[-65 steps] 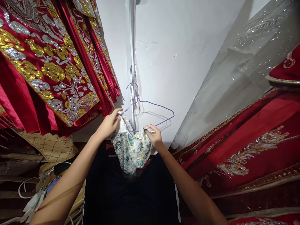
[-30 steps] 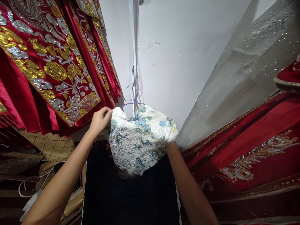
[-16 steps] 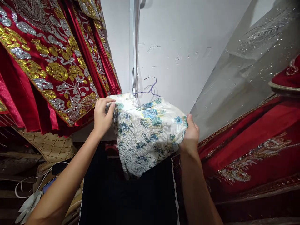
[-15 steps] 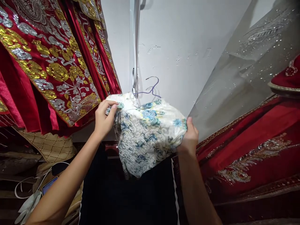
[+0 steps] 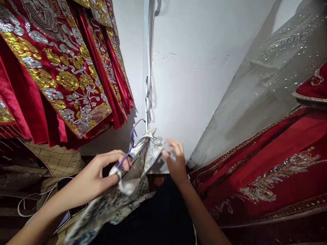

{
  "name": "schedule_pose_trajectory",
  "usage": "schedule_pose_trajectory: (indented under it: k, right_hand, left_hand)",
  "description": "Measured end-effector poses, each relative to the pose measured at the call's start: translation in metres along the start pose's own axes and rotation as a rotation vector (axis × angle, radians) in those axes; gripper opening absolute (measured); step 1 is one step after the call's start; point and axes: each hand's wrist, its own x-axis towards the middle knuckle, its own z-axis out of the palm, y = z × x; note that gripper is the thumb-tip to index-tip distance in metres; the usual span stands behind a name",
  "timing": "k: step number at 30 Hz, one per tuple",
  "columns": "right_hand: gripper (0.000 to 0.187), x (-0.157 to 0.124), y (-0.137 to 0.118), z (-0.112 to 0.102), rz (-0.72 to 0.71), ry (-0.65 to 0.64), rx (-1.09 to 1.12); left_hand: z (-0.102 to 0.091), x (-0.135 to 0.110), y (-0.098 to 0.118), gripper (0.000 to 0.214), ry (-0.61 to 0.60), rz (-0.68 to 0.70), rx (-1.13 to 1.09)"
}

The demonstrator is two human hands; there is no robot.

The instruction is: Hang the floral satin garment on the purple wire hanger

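A floral garment (image 5: 153,154), white with blue and green flowers, hangs on a thin purple hanger (image 5: 132,141), seen almost edge-on and partly blurred. My left hand (image 5: 102,173) is closed on one arm of the hanger and the cloth around it. The garment's patterned lower part (image 5: 109,207) trails below that hand toward my lap. At the far edge of the collar and shoulder is my right hand (image 5: 176,161), its curled fingers and thumb apart. It is slightly smeared, and any contact with the cloth is unclear.
Red garments with gold and silver embroidery (image 5: 67,80) hang at left. A red embroidered garment (image 5: 265,177) and sheer sparkling fabric (image 5: 255,88) flank the right. Ahead stands a white wall (image 5: 189,95) with a narrow metal strip (image 5: 149,44). A phone (image 5: 63,219) lies lower left.
The garment has turned from facing me to edge-on and moved lower. My left hand has shifted from its shoulder to the hanger arm. My right hand has moved inward to the left.
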Motion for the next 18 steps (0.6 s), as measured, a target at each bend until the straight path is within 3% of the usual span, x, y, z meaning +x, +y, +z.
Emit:
schedule_pose_trajectory:
  k: [2,4,6,7,11,13,14,16,18]
  right_hand:
    - [0.046,0.02,0.011,-0.009,0.083,-0.022,-0.012]
    - [0.036,0.034,0.018,-0.017,0.157,-0.211,0.094]
    - [0.037,0.044,0.021,-0.023,0.263,-0.367,0.278]
    - [0.04,0.049,0.022,-0.025,0.32,-0.38,0.376]
    - [0.043,0.08,0.019,-0.018,0.45,-0.2,0.599]
    - [0.043,0.101,0.015,-0.01,0.44,-0.086,0.617]
    - [0.042,0.112,0.013,-0.007,0.43,-0.02,0.608]
    - [0.04,0.128,0.01,-0.002,0.406,0.123,0.567]
    - [0.039,0.136,0.009,-0.002,0.388,0.251,0.529]
  left_hand:
    - [-0.019,-0.011,-0.002,0.018,-0.011,0.02,0.088]
    - [-0.035,-0.011,-0.009,0.022,0.042,0.071,0.172]
    - [-0.047,-0.002,-0.019,0.022,0.168,0.149,0.268]
    - [-0.051,0.004,-0.025,0.021,0.254,0.187,0.314]
    - [-0.049,0.029,-0.047,0.024,0.755,0.374,0.416]
    - [-0.034,0.037,-0.055,0.024,0.984,0.547,0.441]
    - [-0.024,0.041,-0.058,0.024,1.039,0.639,0.446]
    - [0.002,0.046,-0.062,0.023,0.983,0.738,0.414]
    - [0.031,0.051,-0.066,0.023,0.783,0.658,0.325]
